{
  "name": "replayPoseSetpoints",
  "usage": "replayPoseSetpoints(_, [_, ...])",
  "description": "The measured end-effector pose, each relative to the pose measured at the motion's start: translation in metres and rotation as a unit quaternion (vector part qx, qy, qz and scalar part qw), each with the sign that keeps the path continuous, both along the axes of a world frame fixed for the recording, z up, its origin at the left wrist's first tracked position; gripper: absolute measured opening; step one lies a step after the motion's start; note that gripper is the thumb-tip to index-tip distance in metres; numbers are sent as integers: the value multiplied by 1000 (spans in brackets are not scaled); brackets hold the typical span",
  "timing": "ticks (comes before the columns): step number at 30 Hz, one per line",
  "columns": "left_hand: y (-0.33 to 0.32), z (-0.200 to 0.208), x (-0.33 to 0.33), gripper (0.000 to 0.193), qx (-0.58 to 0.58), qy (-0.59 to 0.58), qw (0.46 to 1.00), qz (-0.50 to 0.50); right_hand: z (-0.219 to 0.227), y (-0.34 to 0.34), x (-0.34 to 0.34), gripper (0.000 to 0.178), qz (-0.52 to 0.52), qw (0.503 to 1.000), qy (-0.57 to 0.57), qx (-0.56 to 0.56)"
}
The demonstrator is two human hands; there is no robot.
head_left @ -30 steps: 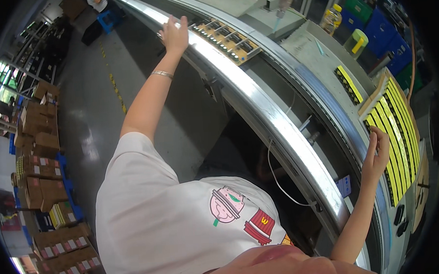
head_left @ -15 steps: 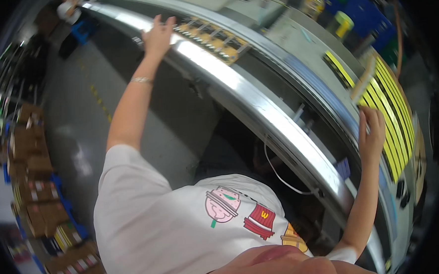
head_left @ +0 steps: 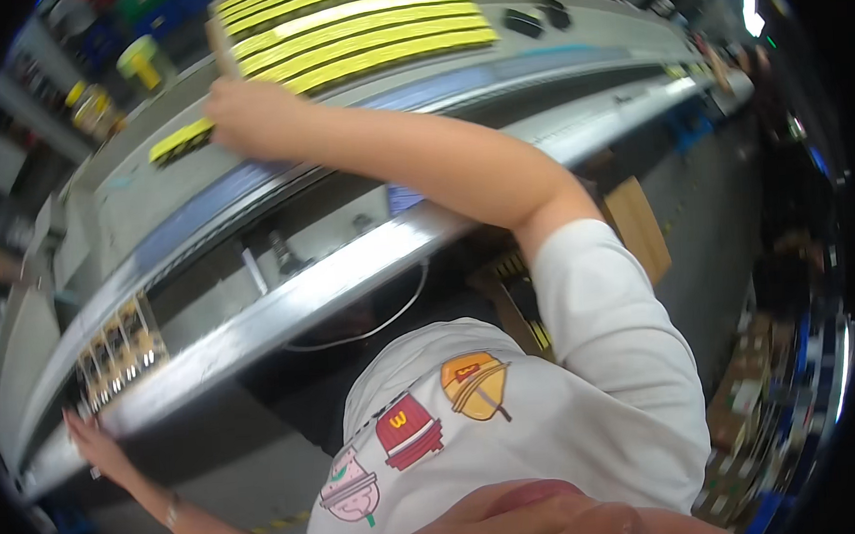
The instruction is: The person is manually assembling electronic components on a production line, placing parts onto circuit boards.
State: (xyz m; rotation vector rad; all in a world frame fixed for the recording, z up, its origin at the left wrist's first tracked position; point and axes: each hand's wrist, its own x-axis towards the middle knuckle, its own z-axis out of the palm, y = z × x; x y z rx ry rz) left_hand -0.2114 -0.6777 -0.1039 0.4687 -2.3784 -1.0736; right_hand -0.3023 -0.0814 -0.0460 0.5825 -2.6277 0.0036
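Observation:
At the lower left, my left hand (head_left: 94, 444) rests by the metal rail with its fingers apart. It is beside the near left end of a tan circuit board panel (head_left: 118, 356) that carries rows of parts and shiny pins. My right hand (head_left: 257, 119) reaches across the bench at the upper left, fingers curled together. A short yellow-topped strip (head_left: 181, 142) shows just left of those fingers and meets them at its right end. What the fingertips pinch, if anything, is hidden. Several long yellow strips (head_left: 357, 29) lie in rows behind that wrist, beside a wooden bar.
The shiny metal rail (head_left: 350, 257) curves across in front of me, with a white cable (head_left: 373, 337) hanging below. A yellow-lidded jar (head_left: 95, 108) and a pale green and yellow container (head_left: 143, 64) stand at the back left. Cardboard boxes (head_left: 744, 395) are at the right.
My view has swung round to the right. My right hand has moved from beside the wooden bar to the short yellow strip's end. My left hand stays near the board panel's end.

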Motion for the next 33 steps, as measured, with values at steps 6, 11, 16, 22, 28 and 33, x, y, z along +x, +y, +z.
replayPoseSetpoints(6, [24, 37, 31, 56, -23, -16, 998, -58, 33, -25, 9, 14, 14, 999, -7, -29])
replayPoseSetpoints(11, [69, 43, 48, 54, -5, -6, 997, -83, 28, -25, 3, 14, 23, 999, -33, -30])
replayPoseSetpoints(16, [100, 41, 52, 53, -2, -6, 994, -113, 25, -22, 2, 16, 21, 998, -41, -49])
replayPoseSetpoints(22, [130, 43, 56, 54, -13, -26, 989, -145, 36, -16, 10, 20, 38, 991, -14, -124])
replayPoseSetpoints(28, [164, 46, 63, 60, -22, -48, 983, -173, 48, -2, 39, 20, 124, 966, -47, -220])
replayPoseSetpoints(33, [188, 49, 68, 55, -33, -34, 982, -185, 43, 5, 63, 21, 180, 939, -110, -273])
